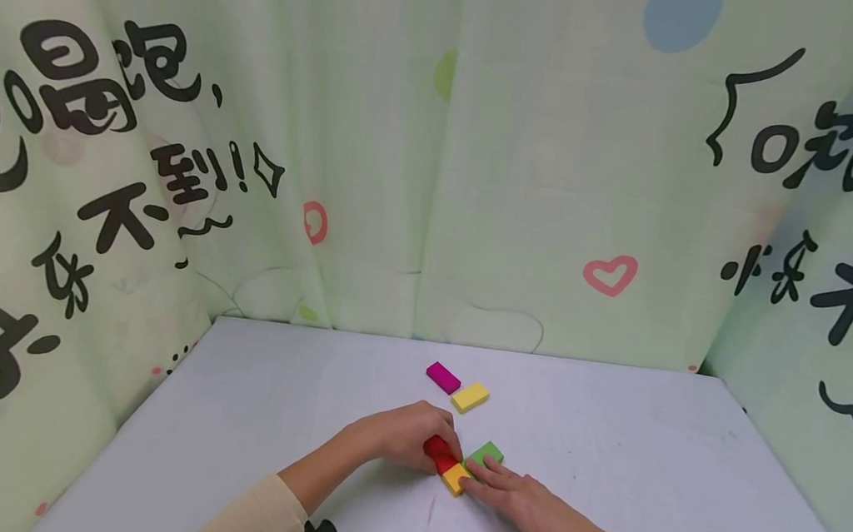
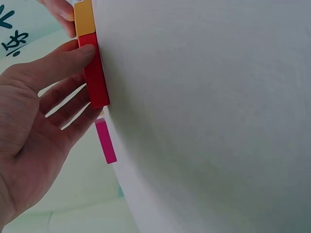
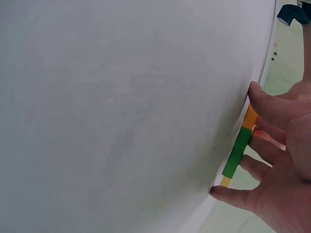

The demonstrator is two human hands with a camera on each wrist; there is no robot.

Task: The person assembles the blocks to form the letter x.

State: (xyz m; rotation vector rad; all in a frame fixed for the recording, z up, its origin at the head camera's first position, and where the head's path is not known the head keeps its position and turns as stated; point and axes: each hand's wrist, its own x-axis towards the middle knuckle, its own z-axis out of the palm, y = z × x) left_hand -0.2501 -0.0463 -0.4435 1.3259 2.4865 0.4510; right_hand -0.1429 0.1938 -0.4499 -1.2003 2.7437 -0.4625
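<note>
Left hand (image 1: 401,435) rests fingertips on the red block (image 1: 440,454), fingers nearly straight, no wrap around it. Right hand (image 1: 527,516) lies flat, fingers extended, tips on the orange-yellow block (image 1: 455,478) and touching the green block (image 1: 487,453). The three blocks sit clustered mid-table (image 1: 608,447), red and orange-yellow end to end; whether green touches red is hard to tell, fingers cover the joint. Magenta block (image 1: 444,377) and yellow block (image 1: 470,396) lie further back, just beside each other.
</note>
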